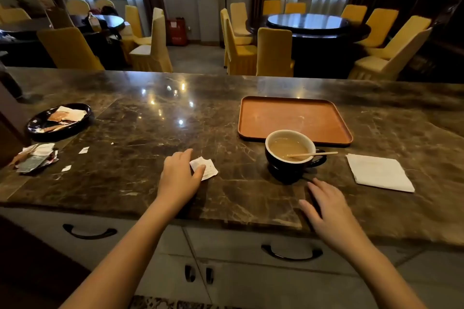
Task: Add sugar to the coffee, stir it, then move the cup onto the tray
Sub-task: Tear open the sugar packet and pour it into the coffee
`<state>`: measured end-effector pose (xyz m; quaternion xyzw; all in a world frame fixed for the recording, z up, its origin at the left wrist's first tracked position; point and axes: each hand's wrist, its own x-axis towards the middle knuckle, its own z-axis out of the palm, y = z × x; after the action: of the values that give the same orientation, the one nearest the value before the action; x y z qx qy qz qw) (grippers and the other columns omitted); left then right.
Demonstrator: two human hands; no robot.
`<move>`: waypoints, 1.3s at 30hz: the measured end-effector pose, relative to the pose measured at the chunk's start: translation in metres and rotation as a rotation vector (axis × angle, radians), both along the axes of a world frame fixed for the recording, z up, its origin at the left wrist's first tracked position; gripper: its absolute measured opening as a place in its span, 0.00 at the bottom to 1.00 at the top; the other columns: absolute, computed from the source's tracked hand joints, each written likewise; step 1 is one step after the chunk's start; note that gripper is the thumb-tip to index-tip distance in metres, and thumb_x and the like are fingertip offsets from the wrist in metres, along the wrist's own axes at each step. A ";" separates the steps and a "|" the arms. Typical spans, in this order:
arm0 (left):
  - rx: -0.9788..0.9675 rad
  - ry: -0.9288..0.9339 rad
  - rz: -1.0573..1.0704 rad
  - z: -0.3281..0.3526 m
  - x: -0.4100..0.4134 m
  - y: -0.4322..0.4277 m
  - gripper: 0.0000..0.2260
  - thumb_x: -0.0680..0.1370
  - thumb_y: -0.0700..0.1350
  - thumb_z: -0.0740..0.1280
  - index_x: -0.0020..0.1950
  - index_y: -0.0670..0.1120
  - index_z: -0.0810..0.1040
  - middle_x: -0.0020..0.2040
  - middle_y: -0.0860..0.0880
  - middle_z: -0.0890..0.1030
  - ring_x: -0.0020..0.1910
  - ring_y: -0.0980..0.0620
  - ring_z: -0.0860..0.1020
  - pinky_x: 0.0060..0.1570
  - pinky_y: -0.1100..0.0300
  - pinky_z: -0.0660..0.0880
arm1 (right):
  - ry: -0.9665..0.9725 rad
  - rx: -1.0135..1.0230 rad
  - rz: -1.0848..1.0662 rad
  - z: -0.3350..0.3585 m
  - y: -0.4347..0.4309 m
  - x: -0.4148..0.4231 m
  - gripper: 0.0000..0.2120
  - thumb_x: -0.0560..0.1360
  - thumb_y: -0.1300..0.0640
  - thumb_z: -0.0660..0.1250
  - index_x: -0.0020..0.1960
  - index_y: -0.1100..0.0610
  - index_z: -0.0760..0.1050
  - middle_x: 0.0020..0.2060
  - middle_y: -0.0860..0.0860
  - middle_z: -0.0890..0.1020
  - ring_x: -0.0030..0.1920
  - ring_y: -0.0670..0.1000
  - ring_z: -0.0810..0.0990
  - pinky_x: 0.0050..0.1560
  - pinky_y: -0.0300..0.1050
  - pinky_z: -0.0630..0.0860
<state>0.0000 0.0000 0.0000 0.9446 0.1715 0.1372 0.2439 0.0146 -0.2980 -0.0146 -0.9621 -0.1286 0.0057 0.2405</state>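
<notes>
A dark cup of milky coffee stands on the marble counter, just in front of the orange tray. A wooden stirrer rests in the cup, leaning over its right rim. My left hand lies on the counter left of the cup, its thumb and fingers touching a torn white sugar packet. My right hand hovers flat with fingers apart, just in front of the cup and holding nothing.
A folded white napkin lies right of the cup. At far left a black dish holds several packets, with crumpled wrappers and paper scraps in front of it. Drawers with dark handles sit below the counter edge.
</notes>
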 end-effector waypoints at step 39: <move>-0.624 0.013 -0.671 0.073 0.000 -0.094 0.05 0.71 0.42 0.70 0.47 0.47 0.80 0.43 0.50 0.83 0.44 0.52 0.81 0.49 0.59 0.78 | 0.584 1.069 -0.106 0.044 0.021 -0.031 0.26 0.73 0.41 0.53 0.48 0.61 0.78 0.34 0.55 0.83 0.29 0.49 0.79 0.25 0.38 0.74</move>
<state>0.0001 -0.0937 0.0732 0.8301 -0.1091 -0.0136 0.5467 -0.0161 -0.2766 0.0291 -0.6718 0.0058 0.1919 0.7154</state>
